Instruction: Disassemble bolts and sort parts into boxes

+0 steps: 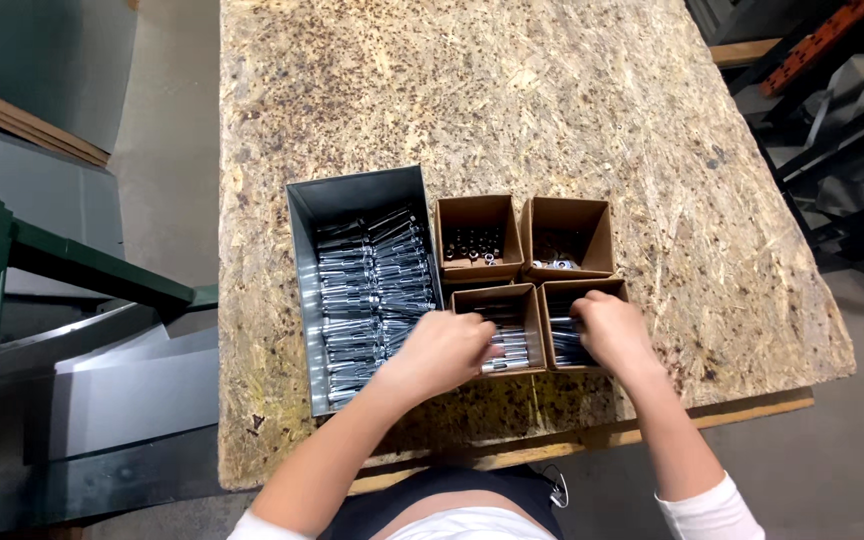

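Observation:
My left hand reaches into the near-left cardboard box, which holds shiny metal bolts; its fingers are curled over them. My right hand dips into the near-right cardboard box, fingers closed down among similar metal parts. Whether either hand grips a piece is hidden by the fingers. Behind these stand a far-left cardboard box with small dark nuts and a far-right cardboard box with washers. To the left, a grey metal bin is filled with several long silver bolts.
Everything rests on a chipboard worktable, with its front edge near my body. A green metal frame and grey sheet-metal panels stand left of the table. Metal racking is at the far right.

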